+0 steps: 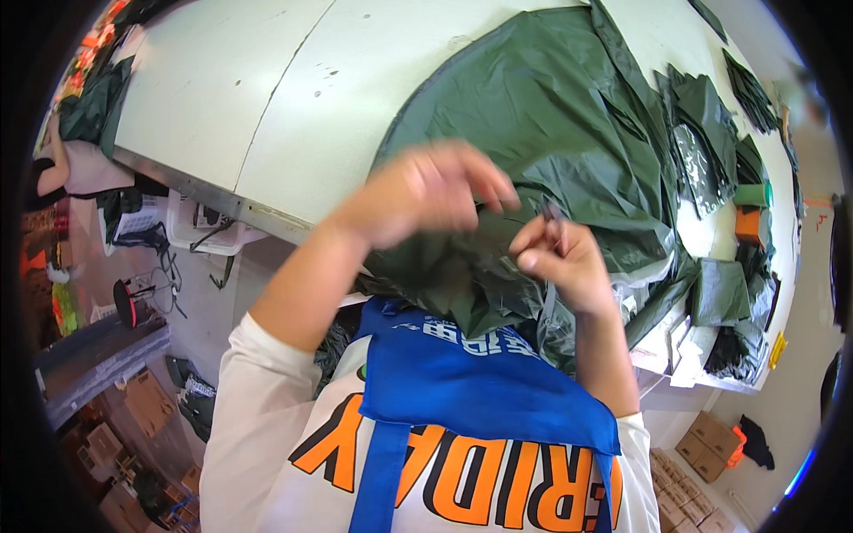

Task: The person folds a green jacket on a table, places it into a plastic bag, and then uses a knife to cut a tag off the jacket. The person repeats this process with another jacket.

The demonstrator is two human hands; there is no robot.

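Both hands are raised over a large dark green sheet of thin, shiny material (533,98), spread with creases on a white table (346,53). Its near part bunches up and hangs over the table edge at my blue apron (498,391). My left hand (435,191) is smeared by motion above the sheet, so what its fingers hold, if anything, does not show. Close to its right, my right hand (569,262) has its thumb and fingers pinched together at a small dark thing (553,213), too blurred to name. Clear plastic film (555,329) lies under the right wrist.
Folded dark green pieces (720,293) and more green material (697,115) lie along the table's right side, near a green roll (753,195). At far left another person's arm (55,160) reaches to green material. A white basket (191,222) sits below the table edge.
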